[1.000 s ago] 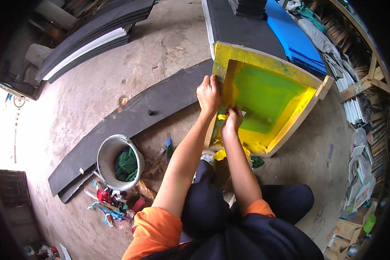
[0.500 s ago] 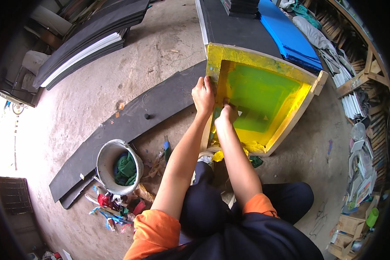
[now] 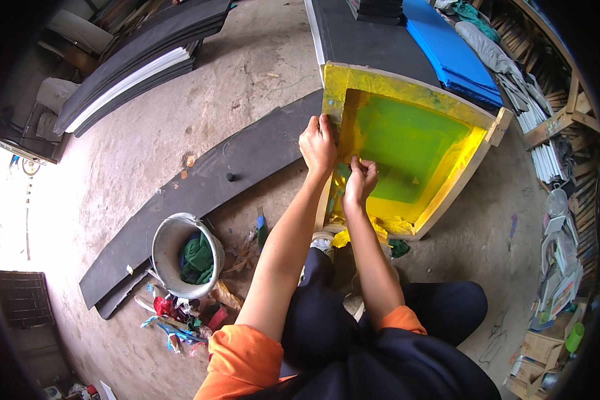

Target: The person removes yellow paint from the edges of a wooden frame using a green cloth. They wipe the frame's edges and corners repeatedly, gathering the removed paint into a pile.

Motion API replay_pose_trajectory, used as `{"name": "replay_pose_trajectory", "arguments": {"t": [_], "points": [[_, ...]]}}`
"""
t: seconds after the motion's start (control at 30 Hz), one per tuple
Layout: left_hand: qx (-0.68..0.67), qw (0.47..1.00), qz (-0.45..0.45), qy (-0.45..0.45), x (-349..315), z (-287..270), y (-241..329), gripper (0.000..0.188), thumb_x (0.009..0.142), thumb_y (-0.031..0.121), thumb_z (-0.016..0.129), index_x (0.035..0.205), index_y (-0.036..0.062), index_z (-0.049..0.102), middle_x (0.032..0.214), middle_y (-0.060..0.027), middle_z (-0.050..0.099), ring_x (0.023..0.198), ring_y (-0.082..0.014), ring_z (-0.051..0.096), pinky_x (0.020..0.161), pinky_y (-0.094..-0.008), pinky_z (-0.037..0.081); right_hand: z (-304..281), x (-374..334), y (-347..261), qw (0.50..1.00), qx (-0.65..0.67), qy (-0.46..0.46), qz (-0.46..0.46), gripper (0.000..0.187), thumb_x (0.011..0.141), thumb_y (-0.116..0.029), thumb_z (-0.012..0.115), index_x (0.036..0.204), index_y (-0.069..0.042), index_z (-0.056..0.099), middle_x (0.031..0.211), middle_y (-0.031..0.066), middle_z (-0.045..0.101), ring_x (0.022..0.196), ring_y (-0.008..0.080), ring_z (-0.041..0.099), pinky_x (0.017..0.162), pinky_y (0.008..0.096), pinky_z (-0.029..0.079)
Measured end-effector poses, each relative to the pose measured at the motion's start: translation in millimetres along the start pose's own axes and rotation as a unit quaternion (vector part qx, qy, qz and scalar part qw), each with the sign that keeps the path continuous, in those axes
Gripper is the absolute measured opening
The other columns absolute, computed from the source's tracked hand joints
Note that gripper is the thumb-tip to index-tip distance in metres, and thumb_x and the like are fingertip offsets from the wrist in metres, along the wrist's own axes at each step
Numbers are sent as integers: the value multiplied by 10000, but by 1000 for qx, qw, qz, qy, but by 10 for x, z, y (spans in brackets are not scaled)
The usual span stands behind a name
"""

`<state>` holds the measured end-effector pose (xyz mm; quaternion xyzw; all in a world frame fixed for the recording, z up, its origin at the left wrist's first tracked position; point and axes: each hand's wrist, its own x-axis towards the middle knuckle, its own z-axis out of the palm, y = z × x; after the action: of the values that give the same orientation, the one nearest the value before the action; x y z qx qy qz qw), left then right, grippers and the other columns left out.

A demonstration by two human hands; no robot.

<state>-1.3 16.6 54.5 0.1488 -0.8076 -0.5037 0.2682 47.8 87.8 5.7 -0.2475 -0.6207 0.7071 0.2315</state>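
Note:
A screen printing frame [image 3: 412, 230] with a wooden border and yellow-green mesh stands tilted in front of me, smeared with yellow paint. My left hand [image 3: 319, 145] is closed around its left wooden side, near the upper part. Beside it, my right hand [image 3: 361, 181] is over the inner left strip of the mesh with thumb and fingers pinched together. Whatever lies between those fingertips, if anything, is too small to make out. Crumpled yellow-stained material [image 3: 367, 231] hangs at the frame's lower edge.
Behind the frame is a black-topped surface [image 3: 373, 47] with blue sheets [image 3: 447, 50]. A bucket [image 3: 169, 260] with green cloth stands at left, beside scraps [image 3: 177, 317] and a long black sheet [image 3: 200, 190]. Clutter and wooden racks [image 3: 557, 127] line the right.
My right hand has turned and its pinched fingers have shifted slightly along the mesh. My left hand keeps its hold on the frame's side. The whole view has shifted a little.

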Motion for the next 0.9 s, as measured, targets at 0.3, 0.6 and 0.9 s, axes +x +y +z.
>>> {"name": "replay_pose_trajectory", "arguments": {"t": [0.3, 0.6, 0.9], "points": [[6, 1000, 12, 4, 15, 35, -13, 476, 931, 363, 311, 730, -24, 500, 601, -238, 486, 581, -423, 483, 541, -461, 356, -91, 23, 44, 997, 33, -56, 30, 117, 802, -61, 610, 857, 5, 530, 789, 52, 549, 718, 126, 498, 668, 275, 423], [-10, 1000, 6, -10, 45, 108, 12, 425, 930, 346, 361, 727, -2, 497, 659, -252, 538, 662, -452, 523, 566, -494, 395, 67, 351, 136, 988, -139, -58, 24, 275, 698, -17, 618, 957, 61, 569, 931, 142, 632, 860, 230, 594, 794, 329, 441], [-15, 1000, 25, -1, 41, 113, -13, 463, 936, 342, 290, 777, -18, 533, 617, -233, 504, 592, -416, 501, 551, -458, 369, 91, 276, -3, 966, -253, -24, -51, 206, 671, -42, 618, 850, 55, 585, 823, 192, 633, 789, 308, 618, 746, 358, 458]]}}
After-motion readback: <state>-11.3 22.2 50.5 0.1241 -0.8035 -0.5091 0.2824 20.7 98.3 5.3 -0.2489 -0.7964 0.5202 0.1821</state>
